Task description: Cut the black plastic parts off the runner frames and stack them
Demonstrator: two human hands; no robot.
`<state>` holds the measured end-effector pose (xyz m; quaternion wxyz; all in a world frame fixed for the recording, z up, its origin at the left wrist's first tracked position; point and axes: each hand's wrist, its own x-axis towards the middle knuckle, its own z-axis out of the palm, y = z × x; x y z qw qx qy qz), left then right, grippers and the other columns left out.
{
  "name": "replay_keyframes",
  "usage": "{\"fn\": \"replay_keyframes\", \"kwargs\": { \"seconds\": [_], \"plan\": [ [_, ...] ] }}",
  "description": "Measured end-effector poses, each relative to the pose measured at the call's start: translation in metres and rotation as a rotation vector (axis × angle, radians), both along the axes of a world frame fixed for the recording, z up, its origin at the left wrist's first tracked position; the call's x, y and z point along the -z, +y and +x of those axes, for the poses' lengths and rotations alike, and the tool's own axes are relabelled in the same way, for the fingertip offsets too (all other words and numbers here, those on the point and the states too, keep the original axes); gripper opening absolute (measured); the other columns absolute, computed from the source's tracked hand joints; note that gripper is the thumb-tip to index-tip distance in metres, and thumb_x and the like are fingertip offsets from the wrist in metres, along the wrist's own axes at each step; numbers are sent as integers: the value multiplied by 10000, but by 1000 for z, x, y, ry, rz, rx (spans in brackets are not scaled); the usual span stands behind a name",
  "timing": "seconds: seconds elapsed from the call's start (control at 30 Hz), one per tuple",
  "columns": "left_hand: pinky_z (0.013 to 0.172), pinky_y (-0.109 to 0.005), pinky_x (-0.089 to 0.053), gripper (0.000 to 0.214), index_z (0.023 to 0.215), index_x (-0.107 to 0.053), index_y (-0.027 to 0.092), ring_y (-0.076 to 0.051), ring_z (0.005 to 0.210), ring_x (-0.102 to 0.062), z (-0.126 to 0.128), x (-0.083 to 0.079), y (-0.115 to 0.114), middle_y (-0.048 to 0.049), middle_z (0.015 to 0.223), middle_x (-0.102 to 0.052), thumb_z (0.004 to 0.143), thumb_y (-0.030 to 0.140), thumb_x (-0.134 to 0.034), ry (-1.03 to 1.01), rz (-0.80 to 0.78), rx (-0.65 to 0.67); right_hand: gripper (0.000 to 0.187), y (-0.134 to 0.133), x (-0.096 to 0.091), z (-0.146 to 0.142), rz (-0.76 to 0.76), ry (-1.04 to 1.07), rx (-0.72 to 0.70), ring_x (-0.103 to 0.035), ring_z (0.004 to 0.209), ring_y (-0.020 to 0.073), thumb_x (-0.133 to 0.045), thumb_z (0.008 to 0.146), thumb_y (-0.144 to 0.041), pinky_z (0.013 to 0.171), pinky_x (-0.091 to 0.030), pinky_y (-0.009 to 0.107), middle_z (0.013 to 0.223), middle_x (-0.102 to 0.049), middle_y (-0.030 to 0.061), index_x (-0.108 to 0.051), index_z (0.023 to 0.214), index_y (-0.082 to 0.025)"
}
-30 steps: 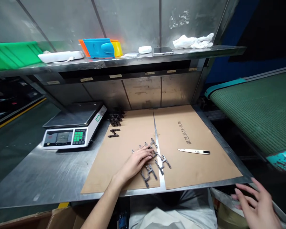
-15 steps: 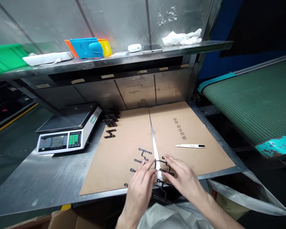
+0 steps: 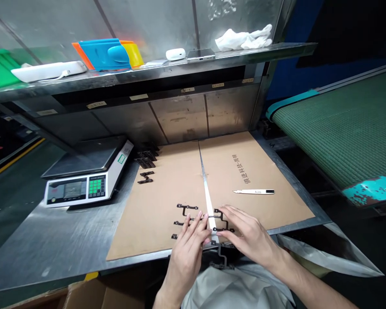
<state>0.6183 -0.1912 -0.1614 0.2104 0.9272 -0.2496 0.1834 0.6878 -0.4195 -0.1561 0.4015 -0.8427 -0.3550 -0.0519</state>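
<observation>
Both my hands are at the near edge of the brown cardboard sheet (image 3: 157, 206), on a branched, dark stamped metal part (image 3: 186, 207). My left hand (image 3: 186, 257) pinches it from the lower left, its fingertips on the metal. My right hand (image 3: 247, 234) comes in from the right, with its fingers on the part's right branches. A lower branch (image 3: 222, 260) hangs past the table edge. Right of my hands lies a white utility knife marked A26 (image 3: 253, 192). Further left are a stack of dark metal parts (image 3: 145, 161) and a smaller pair (image 3: 145, 177).
A digital weighing scale (image 3: 86, 180) stands on the steel table (image 3: 67, 231) left of the cardboard. A green conveyor belt (image 3: 337, 128) runs along the right. Overhead, a steel shelf (image 3: 167, 73) holds several items. A plastic bag (image 3: 328, 253) sits below the table's right front corner.
My right hand has come in from beside the table onto the metal part. Both hands now hold it, and it has shifted toward the near edge, compared with one second ago.
</observation>
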Motion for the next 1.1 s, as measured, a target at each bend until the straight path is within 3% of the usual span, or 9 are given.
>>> {"fn": "replay_keyframes", "kwargs": {
  "seconds": [0.23,0.37,0.6,0.83,0.97,1.1],
  "plan": [
    [1316,-514,-220,268,1164,-581,203,-219,1546,-365,-5,8,-8,-79,1562,-545,1033,22,-433,99,-181,12,554,-7,3,-6,50,39,-11,-577,1388,252,-683,979,-264,1202,-487,438,1464,-636,99,-495,1497,-207],
    [1302,-514,-277,255,1108,-567,203,-221,1513,-426,-8,15,-9,-92,1544,-565,1034,22,-404,113,-303,-13,568,-6,-1,-8,73,76,-25,-576,1389,244,-684,980,-268,1207,-482,426,1469,-632,91,-485,1509,-215],
    [1250,-521,-396,263,1202,-581,173,-242,1515,-425,-7,0,-17,-118,1481,-623,1019,25,-465,42,-17,-90,545,-4,-3,-1,-104,35,-13,-614,1338,285,-640,985,-188,1142,-542,486,1432,-647,156,-490,1508,-156],
    [1166,-549,-512,333,1272,-583,128,-292,1459,-503,-2,-7,-32,-161,1521,-579,1014,29,-397,-28,164,-139,536,1,1,4,-243,2,17,-641,1299,326,-656,947,-117,1101,-568,514,1392,-662,219,-531,1467,-78],
    [1164,-568,-511,336,1183,-607,134,-302,1441,-525,1,-3,-33,-162,1498,-601,991,-2,-368,-21,192,-145,546,0,6,6,-220,-4,36,-646,1292,320,-649,951,-133,1088,-575,524,1392,-663,199,-517,1481,-126],
    [1137,-586,-529,253,1181,-573,153,-296,1405,-565,4,2,-25,-172,1441,-645,1027,56,-397,-17,97,-196,535,-5,6,6,-171,20,62,-635,1306,299,-630,971,-169,1114,-559,511,1413,-651,162,-502,1491,-168]
  ]
}}
